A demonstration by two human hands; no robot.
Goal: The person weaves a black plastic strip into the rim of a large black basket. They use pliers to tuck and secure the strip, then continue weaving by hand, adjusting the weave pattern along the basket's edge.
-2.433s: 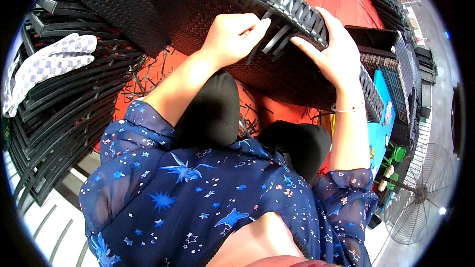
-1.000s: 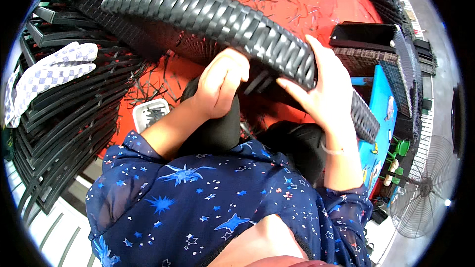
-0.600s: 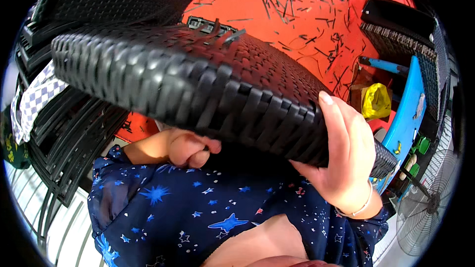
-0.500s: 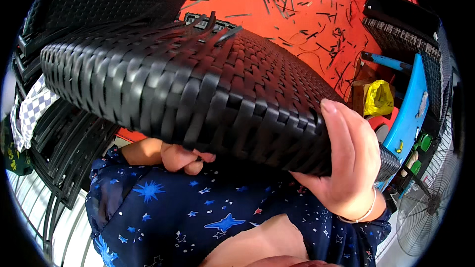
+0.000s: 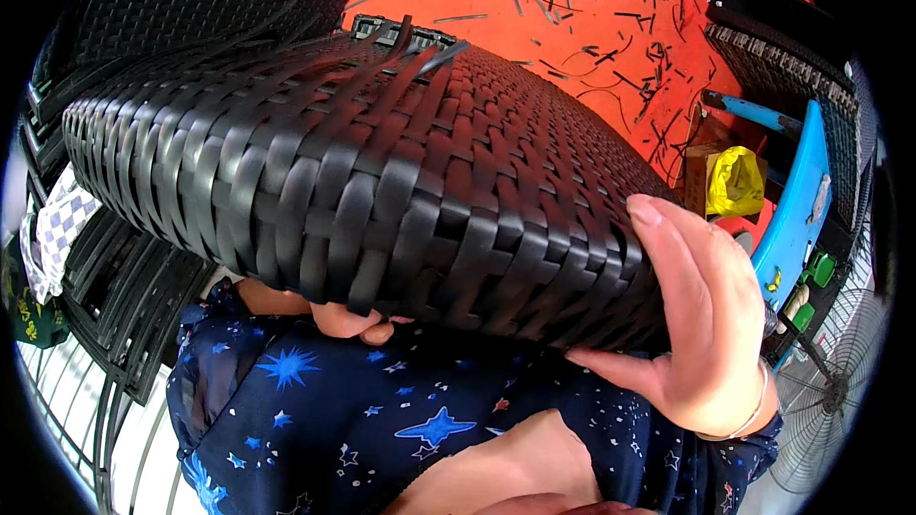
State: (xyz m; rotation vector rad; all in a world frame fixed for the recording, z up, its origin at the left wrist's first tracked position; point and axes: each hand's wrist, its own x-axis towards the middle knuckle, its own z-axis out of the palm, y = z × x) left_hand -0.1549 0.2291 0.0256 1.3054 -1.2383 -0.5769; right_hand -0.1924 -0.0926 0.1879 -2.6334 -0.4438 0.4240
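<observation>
A large black woven-strip furniture piece [image 5: 458,162], like part of a wicker chair, lies tilted across my front with its thick rounded edge towards me. My right hand [image 5: 701,324] grips its right end, fingers over the top and thumb below. Under the near edge, my left hand [image 5: 348,321] has its fingers curled together, mostly hidden by the weave. One flat black strip [image 5: 370,277] runs down over the edge to these fingers; what they hold does not show. Several loose strip ends [image 5: 420,62] stick up from the far part of the weave.
Cut strips [image 5: 649,62] litter the red floor [image 5: 563,24]. At right are a blue plastic stool or chair [image 5: 797,200], a yellow bag [image 5: 735,181] in a carton, and a wire fan [image 5: 830,391]. Another woven piece [image 5: 210,10] stands far left, near a checkered cloth [image 5: 62,234].
The woven piece has shifted slightly nearer and grown in view. My right hand has moved a little right and down with it, and my left fingers are more covered by the edge.
</observation>
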